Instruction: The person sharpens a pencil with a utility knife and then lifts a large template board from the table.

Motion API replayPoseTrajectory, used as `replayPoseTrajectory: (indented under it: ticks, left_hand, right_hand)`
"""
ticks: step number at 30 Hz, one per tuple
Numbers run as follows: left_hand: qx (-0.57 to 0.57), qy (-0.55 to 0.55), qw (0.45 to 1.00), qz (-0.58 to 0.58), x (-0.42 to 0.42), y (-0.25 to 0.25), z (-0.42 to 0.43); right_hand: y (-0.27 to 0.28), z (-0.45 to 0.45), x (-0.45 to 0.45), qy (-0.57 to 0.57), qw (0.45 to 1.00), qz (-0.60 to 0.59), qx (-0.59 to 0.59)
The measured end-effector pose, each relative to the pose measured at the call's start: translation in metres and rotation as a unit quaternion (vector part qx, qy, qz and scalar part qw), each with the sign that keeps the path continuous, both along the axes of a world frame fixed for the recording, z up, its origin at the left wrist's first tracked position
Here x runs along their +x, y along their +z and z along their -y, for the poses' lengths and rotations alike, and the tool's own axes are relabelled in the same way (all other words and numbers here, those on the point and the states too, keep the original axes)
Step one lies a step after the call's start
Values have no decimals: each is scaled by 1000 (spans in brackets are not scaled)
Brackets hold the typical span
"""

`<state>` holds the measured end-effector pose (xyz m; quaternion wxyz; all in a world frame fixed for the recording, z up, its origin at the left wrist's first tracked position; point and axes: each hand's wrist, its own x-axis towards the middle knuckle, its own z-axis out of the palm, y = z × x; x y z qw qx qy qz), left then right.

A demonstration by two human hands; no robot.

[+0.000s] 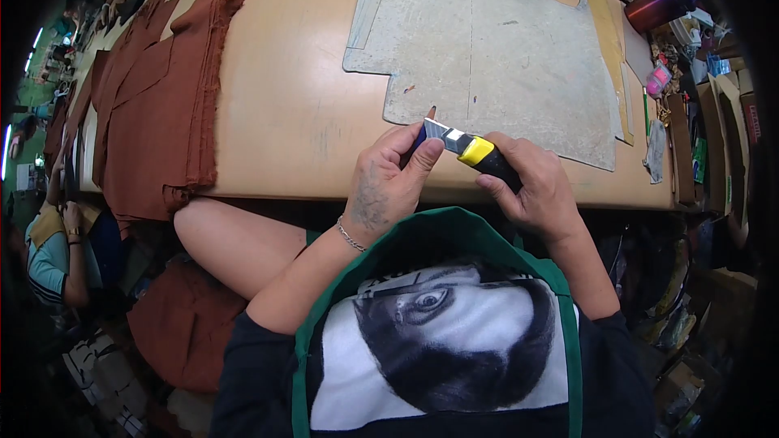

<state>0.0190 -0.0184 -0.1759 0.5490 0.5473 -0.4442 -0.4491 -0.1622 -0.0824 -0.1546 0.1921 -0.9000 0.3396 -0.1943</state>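
Note:
My right hand (pixel 535 182) is closed around the black and yellow handle of a utility knife (pixel 479 152). Its metal blade end points left and lies against a dark blue pencil (pixel 419 140). Between the thumb and fingers of my left hand (pixel 389 174), the pencil is pinched with its bare wooden tip pointing up and away. The thumb of my left hand is beside the blade, and I cannot tell whether it touches it. Just beyond both hands lies a large grey pattern piece (pixel 519 73) with a line down its middle.
Stacked rust-brown fabric (pixel 166 113) covers the left of the table (pixel 284 89). A tan pattern piece (pixel 604 24) sits under the grey one. At right are a dark tumbler (pixel 665 0), a pink object (pixel 658 79) and cardboard (pixel 714 138). Another person (pixel 61 251) is at far left.

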Motion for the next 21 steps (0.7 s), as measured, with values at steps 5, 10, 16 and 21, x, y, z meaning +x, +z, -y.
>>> replayPoseTrajectory:
  ticks: [5, 10, 16, 21]
  left_hand:
    - [11, 1, 1000, 16, 1, -1, 0]
    - [34, -22, 999, 6, 1, 5, -2]
    - [-37, -16, 999, 13, 1, -6, 1]
    - [-38, 15, 999, 1, -1, -5, 0]
  right_hand:
    - [3, 1, 0, 0, 1000, -7, -9]
    - [0, 0, -1, 12, 1000, 8, 2]
    - [2, 1, -1, 13, 1000, 10, 22]
    - [3, 0, 0, 12, 1000, 11, 9]
